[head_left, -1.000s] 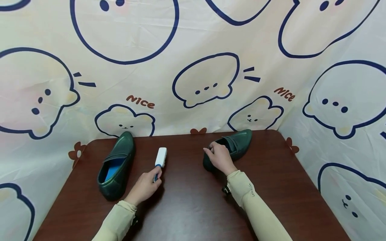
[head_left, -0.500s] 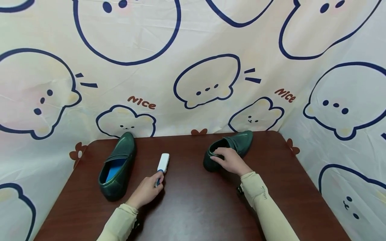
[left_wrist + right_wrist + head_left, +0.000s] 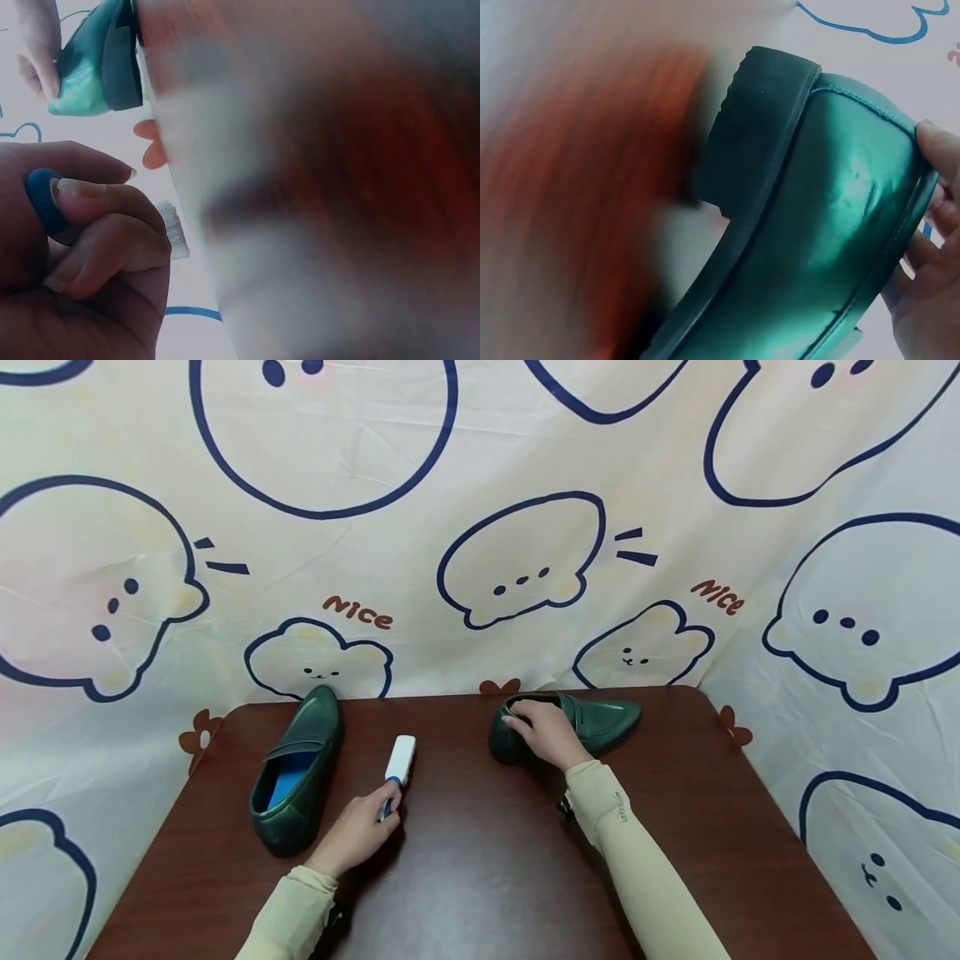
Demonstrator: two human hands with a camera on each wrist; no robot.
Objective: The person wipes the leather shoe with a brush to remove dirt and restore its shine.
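My left hand (image 3: 356, 831) holds a small brush (image 3: 401, 758) by its blue handle, the white head pointing away from me. In the left wrist view, the fingers curl round the blue handle end (image 3: 46, 202), and pale bristles (image 3: 176, 231) show beyond them. My right hand (image 3: 547, 732) pinches the heel rim of a green leather loafer (image 3: 609, 723) at the back right of the table, its toe pointing right. The right wrist view shows the thumb at the rim beside the glossy heel (image 3: 847, 187) and the dark block heel (image 3: 761, 112); the fingertips are partly hidden.
A matching green loafer (image 3: 303, 768) with a blue insole stands on the left of the brown table (image 3: 465, 868), toe toward the back. A cartoon-printed cloth (image 3: 405, 552) hangs close behind the table and along both sides.
The right loafer has swung round, its heel moving back and left and its toe now pointing more to the right. My right hand shifted right, then back left with it. The brush barely moved.
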